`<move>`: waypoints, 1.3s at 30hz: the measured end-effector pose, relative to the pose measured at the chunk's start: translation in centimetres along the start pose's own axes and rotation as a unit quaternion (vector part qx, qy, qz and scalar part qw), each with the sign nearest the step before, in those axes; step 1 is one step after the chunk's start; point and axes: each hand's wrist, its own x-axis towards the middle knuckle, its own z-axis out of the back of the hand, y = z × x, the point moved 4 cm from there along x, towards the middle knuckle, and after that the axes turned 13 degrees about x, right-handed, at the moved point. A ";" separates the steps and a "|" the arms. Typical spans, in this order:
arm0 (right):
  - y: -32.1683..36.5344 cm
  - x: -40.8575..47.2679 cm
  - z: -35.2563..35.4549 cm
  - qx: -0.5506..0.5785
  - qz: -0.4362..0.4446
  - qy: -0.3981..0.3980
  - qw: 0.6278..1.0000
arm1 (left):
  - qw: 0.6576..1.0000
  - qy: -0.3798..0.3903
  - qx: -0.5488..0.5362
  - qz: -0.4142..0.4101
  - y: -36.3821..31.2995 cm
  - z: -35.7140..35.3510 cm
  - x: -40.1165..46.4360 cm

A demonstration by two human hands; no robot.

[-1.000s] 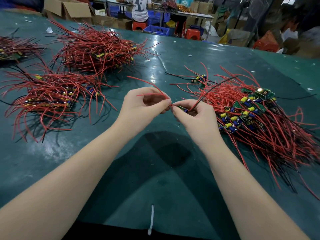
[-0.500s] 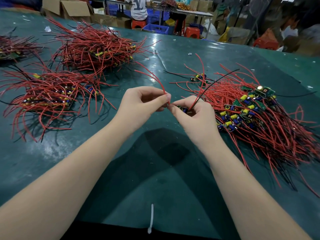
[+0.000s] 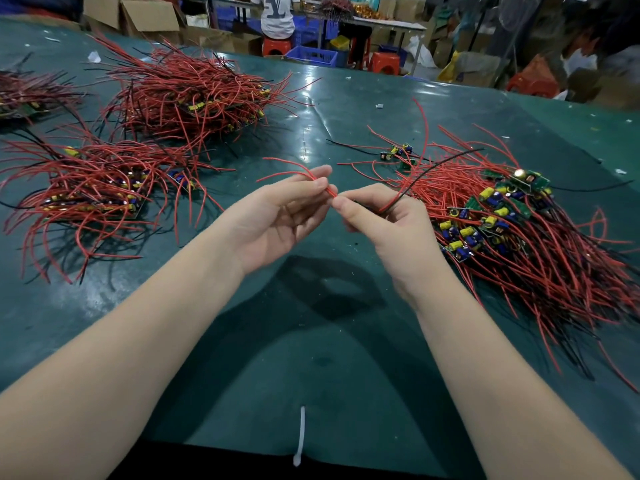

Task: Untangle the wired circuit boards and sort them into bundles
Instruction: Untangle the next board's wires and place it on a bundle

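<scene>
Left hand (image 3: 277,216) pinching red wires (image 3: 294,169) at centre frame, right hand (image 3: 391,220) gripping what seems a small board, tangled pile (image 3: 519,230) right, green worktop (image 3: 311,358).

White shirt (image 3: 278,13), person at far bench: large dark letters on the back, partly cut off, seemingly "LV"; uncertain.
Circuit boards (image 3: 491,216): markings too small to read.
Cardboard boxes (image 3: 149,15): no legible print.
</scene>
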 end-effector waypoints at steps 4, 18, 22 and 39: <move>0.0 0.0 -0.1 0.055 -0.031 0.022 0.998 | 0.998 0.036 -0.043 0.016 0.0 -0.2 -0.1; -0.6 0.2 0.7 -0.072 -0.045 -0.046 0.995 | 0.985 -0.038 0.124 -0.115 -0.7 0.5 0.1; -0.6 0.2 0.6 -0.069 -0.044 -0.033 0.996 | 0.984 -0.037 0.132 -0.116 -0.6 0.5 0.1; -1.7 0.5 1.7 -0.027 -0.106 -0.063 0.992 | 0.984 -0.008 0.157 -0.087 -0.3 0.8 0.3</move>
